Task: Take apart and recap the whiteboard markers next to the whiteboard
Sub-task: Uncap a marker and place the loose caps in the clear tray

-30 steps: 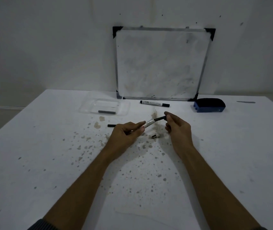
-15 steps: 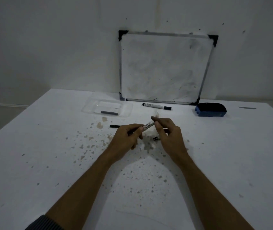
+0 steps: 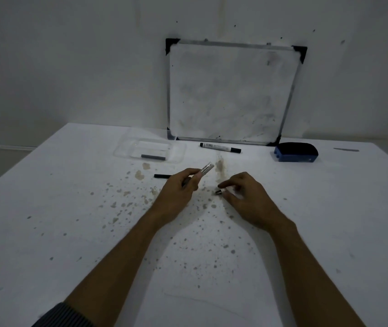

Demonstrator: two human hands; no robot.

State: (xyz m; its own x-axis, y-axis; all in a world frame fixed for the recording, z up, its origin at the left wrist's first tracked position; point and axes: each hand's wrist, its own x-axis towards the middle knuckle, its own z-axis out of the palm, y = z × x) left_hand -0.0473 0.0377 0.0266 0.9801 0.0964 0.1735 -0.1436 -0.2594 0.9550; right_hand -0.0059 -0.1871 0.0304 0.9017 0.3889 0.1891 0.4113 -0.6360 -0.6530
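Note:
My left hand (image 3: 181,192) grips a white marker barrel (image 3: 206,168) by its lower end, and its bare end points up and to the right. My right hand (image 3: 247,199) is low on the table, thumb and forefinger pinched on a small dark marker end piece (image 3: 219,191) that rests on the tabletop. A black cap-like stick (image 3: 162,176) lies just left of my left hand. A whole capped marker (image 3: 220,147) lies in front of the whiteboard (image 3: 233,90), which leans on the wall.
A clear plastic tray (image 3: 129,147) at the back left holds a grey rod (image 3: 153,157). A blue eraser (image 3: 295,152) sits right of the whiteboard, with a thin grey strip (image 3: 346,149) farther right. Brown stains speckle the white table (image 3: 46,232).
My right hand pushed the black core into the barrel, let go of it, and dropped to the small piece on the table. My left hand kept hold of the barrel.

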